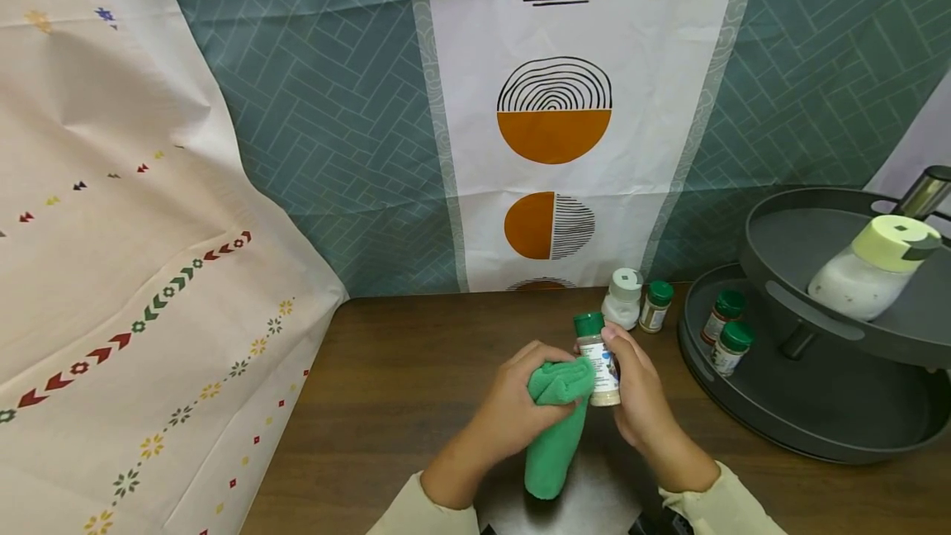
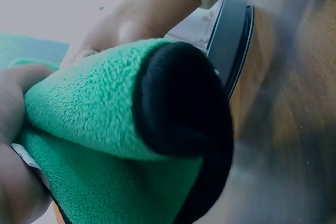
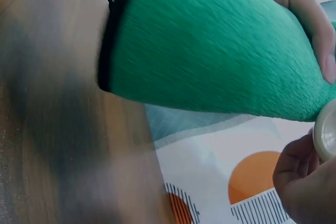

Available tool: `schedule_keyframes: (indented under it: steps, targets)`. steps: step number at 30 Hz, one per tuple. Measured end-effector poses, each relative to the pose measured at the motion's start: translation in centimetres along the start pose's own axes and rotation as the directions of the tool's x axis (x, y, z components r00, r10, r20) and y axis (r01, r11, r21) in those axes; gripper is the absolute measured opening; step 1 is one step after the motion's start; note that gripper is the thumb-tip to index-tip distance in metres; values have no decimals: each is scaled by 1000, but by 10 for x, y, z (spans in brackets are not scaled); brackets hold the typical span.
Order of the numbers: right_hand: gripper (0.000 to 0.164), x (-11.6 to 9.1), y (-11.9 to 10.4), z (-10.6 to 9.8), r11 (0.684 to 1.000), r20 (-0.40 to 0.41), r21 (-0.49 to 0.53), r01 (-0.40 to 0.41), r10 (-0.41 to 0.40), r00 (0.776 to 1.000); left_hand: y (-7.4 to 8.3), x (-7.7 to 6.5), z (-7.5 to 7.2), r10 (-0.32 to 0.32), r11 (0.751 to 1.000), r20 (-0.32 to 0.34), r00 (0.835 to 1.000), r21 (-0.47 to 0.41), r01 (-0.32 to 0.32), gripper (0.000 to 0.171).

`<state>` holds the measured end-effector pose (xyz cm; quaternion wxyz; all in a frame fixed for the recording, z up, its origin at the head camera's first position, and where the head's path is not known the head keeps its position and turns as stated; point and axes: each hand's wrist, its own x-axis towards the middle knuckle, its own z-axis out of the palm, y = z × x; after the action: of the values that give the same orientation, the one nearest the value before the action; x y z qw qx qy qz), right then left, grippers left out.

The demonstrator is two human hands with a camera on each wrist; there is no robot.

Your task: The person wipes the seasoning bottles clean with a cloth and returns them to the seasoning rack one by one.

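In the head view my left hand [image 1: 523, 395] grips a folded green cloth [image 1: 553, 452] whose lower part hangs down over the table. My right hand [image 1: 639, 386] holds a spice jar [image 1: 600, 366] with a green cap and white label, standing roughly upright against the cloth. Pale contents show at the jar's bottom. The left wrist view shows the cloth [image 2: 100, 103] close up, rolled over at a dark-edged end. In the right wrist view the cloth [image 3: 220, 45] fills the top, and the jar's round base [image 3: 328, 132] shows at the right edge beside my right hand [image 3: 310, 177].
A white-capped jar [image 1: 622, 298] and a green-capped jar [image 1: 656, 306] stand at the table's back. On the right, a dark two-tier stand [image 1: 832, 411] bears two green-capped jars [image 1: 724, 316] below and a large yellow-lidded container [image 1: 869, 271] above. A patterned cloth [image 1: 186, 337] hangs at the left.
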<state>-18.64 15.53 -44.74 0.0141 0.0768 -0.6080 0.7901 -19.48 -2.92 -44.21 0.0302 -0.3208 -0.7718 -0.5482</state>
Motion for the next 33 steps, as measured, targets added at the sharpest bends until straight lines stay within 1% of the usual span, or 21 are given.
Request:
schedule_keyframes:
  steps: [3,4,6,9,13,16,19,21,23,26,28,31,33]
  targets:
    - [29,1,0,-2,999,-8,26,21,-21,1000,-1,-1,2,27,999,74,997,27,-29,42]
    - [29,1,0,-2,999,-5,28,25,-25,1000,-1,-1,3,31,999,86,996,28,-34,42]
    - [29,2,0,-3,999,0,28,23,-23,1000,0,-1,4,31,999,85,996,25,-33,42]
    - [33,1,0,-3,1000,5,10,12,-12,1000,0,-1,4,12,1000,39,999,10,-12,42]
    - [36,0,0,0,999,15,-33,-22,22,1000,0,-1,2,-22,1000,-44,999,-9,21,41]
    - [38,-1,0,2,997,22,-54,-57,58,998,1,1,-1,-54,998,-112,992,-44,50,40]
    - [38,-2,0,3,995,39,-63,-80,82,996,2,2,-4,-85,995,-177,980,-66,75,38]
    - [35,-2,0,3,995,61,-66,-76,80,995,4,2,-5,-99,994,-199,975,-69,87,38]
    - [30,-1,0,2,996,85,-65,-60,66,994,4,2,-6,-105,993,-201,974,-67,93,37]
    - [25,-1,-1,1,998,94,-55,-35,40,995,4,1,-5,-84,995,-168,982,-60,75,38]
    - [23,0,-1,0,999,75,-47,-19,22,997,3,0,-3,-54,998,-122,991,-42,49,39]
    - [24,1,-2,0,999,22,-36,11,-10,1000,2,-1,0,3,1000,-13,1000,11,-3,40]
    - [24,1,-3,-2,999,-17,-29,35,-35,999,2,-2,3,31,998,71,997,43,-35,41]
